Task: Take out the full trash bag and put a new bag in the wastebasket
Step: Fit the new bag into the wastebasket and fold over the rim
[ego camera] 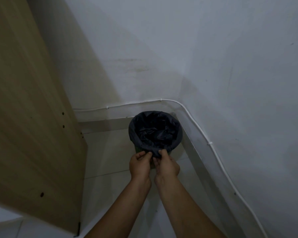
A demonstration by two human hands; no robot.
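Black bag – one; left hand, right hand pinch edge.

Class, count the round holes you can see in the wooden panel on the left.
4, on the panel: three stepping down near its right edge, and one lower down. More may be lost in the dim light.

The trash bag is dark, close to black, with a greyish sheen where it folds over the rim. The wastebasket under it shows a sliver of dull green. The walls are plain white, faintly stained, with a white cable along them. The floor is pale tile. The panel at left is light tan wood grain dotted with small dark holes.
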